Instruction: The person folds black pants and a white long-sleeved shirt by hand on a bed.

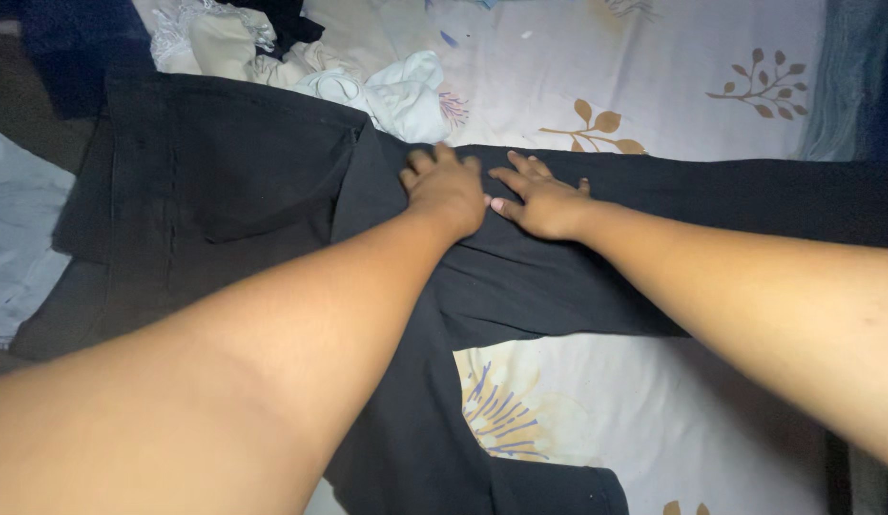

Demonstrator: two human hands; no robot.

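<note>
Black trousers (pixel 234 200) are laid out flat across a bed, on a pale bedsheet (pixel 673 57) printed with brown leaf sprigs and a purple-and-yellow flower. The waist end is seen on the left side of the view, with a pocket seam showing; one leg is stretched out to the right, the other is directed down toward the bottom edge of the picture.

Both hands are placed palm-down on the cloth where the legs part, just beside each other and touching at the thumbs. The left hand (pixel 446 191) is laid flat with its fingers slightly spread and bent a little at the knuckles — nothing is pinched or gripped. The right hand (pixel 539 198) is pressed flat as well, its fingers spread apart and pointed up and to the left, the thumb drawn in toward the left hand. Both forearms are held out long across the garment, the left one covering much of the lower leg of the trousers.

Beyond the hands, at the top of the view, a heap of white and cream clothes (pixel 368 81) is piled on the sheet, touching the upper edge of the trousers. A pale blue garment (pixel 20 238) is seen at the far left, partly under the waist end. At the right edge a blue-grey cloth (pixel 849 76) is draped — its kind cannot be told.
</note>
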